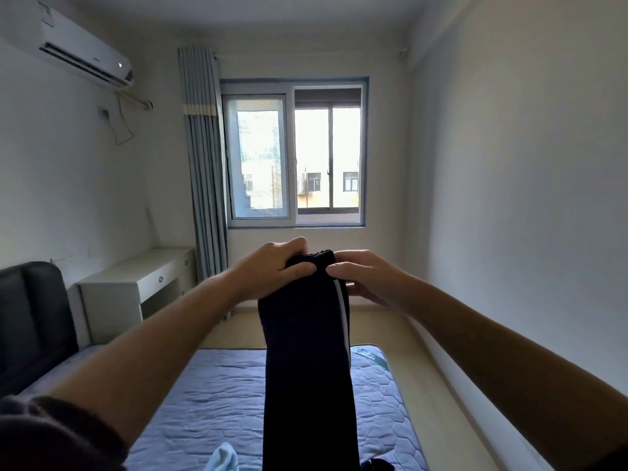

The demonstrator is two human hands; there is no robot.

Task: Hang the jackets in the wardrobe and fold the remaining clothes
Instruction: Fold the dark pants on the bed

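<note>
The likeliest slip from here is a crooked fold. The dark track trousers (307, 368), with a white stripe down one side, hang in the air as one long, narrow column, gripped only at the elastic waistband. With both hands so close together there is little to stop the legs swinging or twisting as they come down. If one hand lets go early, I would expect the waistband to turn and the doubled legs to slide apart. The lower end runs out of view at the bottom, so I cannot tell whether it touches the bed's blue quilted mattress (204, 402). A light blue garment (222, 457) lies there just beside the hanging cloth, and a careless lowering could drop the trousers on top of it and rumple both.

Both arms reach straight forward, forearms bare, holding the waistband up in front of the window (295, 158). The left hand (272, 270) wraps the waistband's left side, its fingers (299, 268) curled over the front. The right hand (368, 277) meets it from the other side, fingertips pinching the edge by the stripe.
</note>
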